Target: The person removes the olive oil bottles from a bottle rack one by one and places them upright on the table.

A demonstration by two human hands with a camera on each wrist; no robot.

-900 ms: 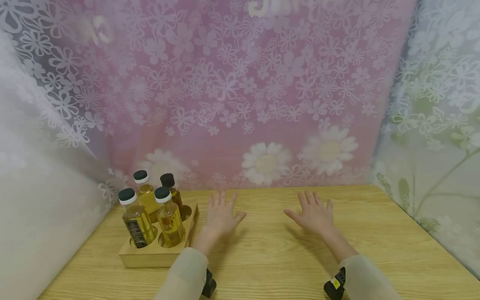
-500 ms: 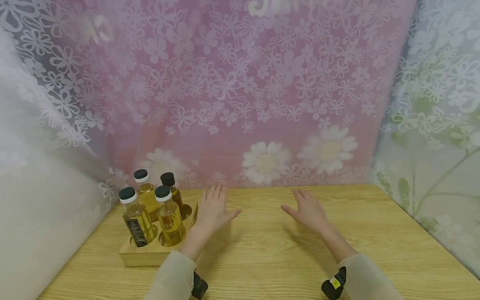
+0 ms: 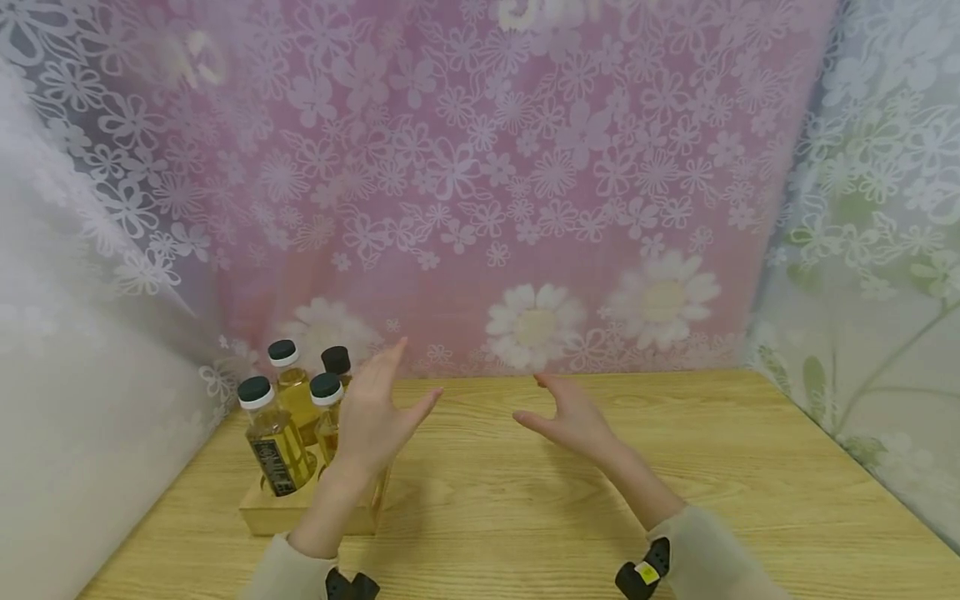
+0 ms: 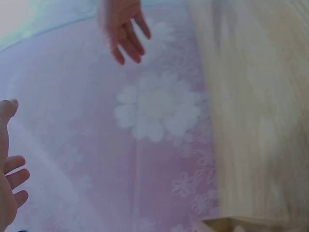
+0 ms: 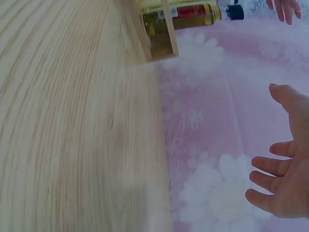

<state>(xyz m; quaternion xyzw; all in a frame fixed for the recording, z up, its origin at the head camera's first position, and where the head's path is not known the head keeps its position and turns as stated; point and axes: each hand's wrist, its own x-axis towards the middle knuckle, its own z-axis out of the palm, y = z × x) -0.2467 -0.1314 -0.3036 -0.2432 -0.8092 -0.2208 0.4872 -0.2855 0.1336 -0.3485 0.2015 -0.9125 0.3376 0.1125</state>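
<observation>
Motion leftward: left hand [image 3: 371, 421] rose by the wooden rack [image 3: 270, 521], right hand [image 3: 576, 423] swung in over the table [image 3: 510, 517]; thumbs wide of fingers, both empty. That brought the left nearest the front-right bottle [image 3: 327, 422], seated in the rack and partly masked; contact unclear from this angle. Three other bottles [image 3: 276, 457] crowded it, pink curtain [image 3: 480, 208] close behind.
</observation>
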